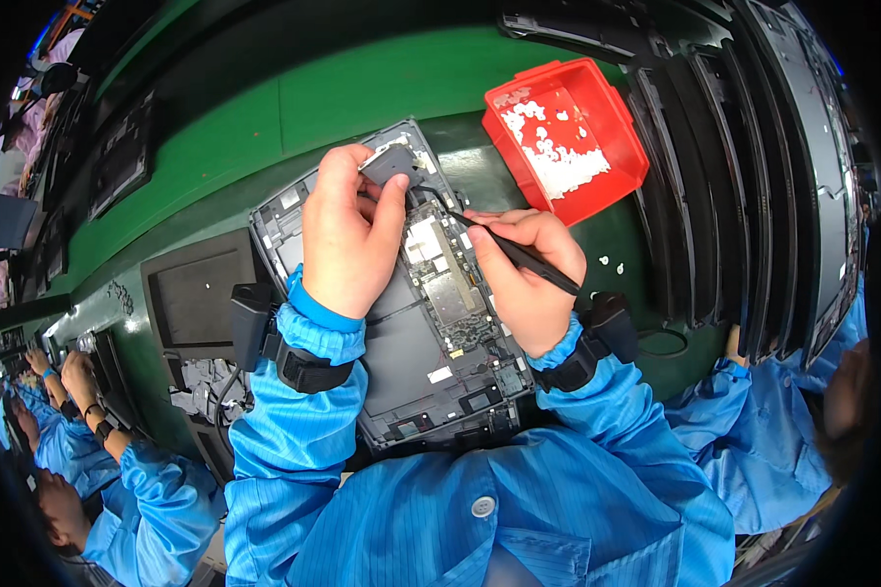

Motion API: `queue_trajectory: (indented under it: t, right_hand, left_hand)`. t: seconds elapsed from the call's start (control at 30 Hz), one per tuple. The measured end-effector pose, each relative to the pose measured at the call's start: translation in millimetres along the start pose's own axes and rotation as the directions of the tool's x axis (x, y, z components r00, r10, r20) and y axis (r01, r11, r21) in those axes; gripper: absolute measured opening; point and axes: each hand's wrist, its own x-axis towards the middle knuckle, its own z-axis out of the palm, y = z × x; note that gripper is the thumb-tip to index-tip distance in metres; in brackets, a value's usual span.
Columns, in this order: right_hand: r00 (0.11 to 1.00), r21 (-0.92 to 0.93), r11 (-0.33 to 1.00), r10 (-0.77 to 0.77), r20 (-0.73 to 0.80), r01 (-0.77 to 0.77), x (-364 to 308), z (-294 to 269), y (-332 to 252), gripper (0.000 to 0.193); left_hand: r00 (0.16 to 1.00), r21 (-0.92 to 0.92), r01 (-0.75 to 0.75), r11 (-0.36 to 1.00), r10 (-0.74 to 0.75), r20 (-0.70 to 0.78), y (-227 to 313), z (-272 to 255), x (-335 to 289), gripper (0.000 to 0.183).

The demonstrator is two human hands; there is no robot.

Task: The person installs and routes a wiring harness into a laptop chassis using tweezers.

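An opened tablet-like device (387, 342) lies tilted before me, its long circuit board (450, 289) and battery area exposed. My left hand (347, 230) pinches a small flat grey module (392, 164) between thumb and fingers, over the device's far end. In my right hand (533, 274) are black tweezers (527, 256), held like a pen. Their tips point at the device's upper end, close to the grey module. Whether the tips touch anything there is too small to tell.
A red bin (612, 186) with small white pieces stands beyond my right hand. Black panels (724, 186) stand in a row at the right. On the left lie a dark tray (201, 293) and a heap of small grey parts (210, 391). Co-workers in blue sit on both sides.
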Motion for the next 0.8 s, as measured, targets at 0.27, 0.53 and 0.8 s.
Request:
queue_trajectory:
  t: [0.27, 0.53, 0.8]
  right_hand:
    - [0.986, -0.109, 0.981, -0.158, 0.047, 0.162, 1, 0, 1, 0.015]
    - [0.976, -0.123, 0.969, -0.208, 0.063, 0.214, 2, 0, 4, 0.016]
    - [0.967, -0.14, 0.959, -0.235, 0.095, 0.246, 4, -1, 4, 0.016]
  left_hand:
    - [0.999, 0.02, -0.03, 0.999, 0.029, 0.021, -2, 0, 0, 0.022]
    - [0.997, 0.104, 0.061, 0.993, -0.066, 0.04, 4, -3, -1, 0.046]
    - [0.999, 0.297, -0.009, 0.955, -0.002, 0.038, 13, 2, -2, 0.053]
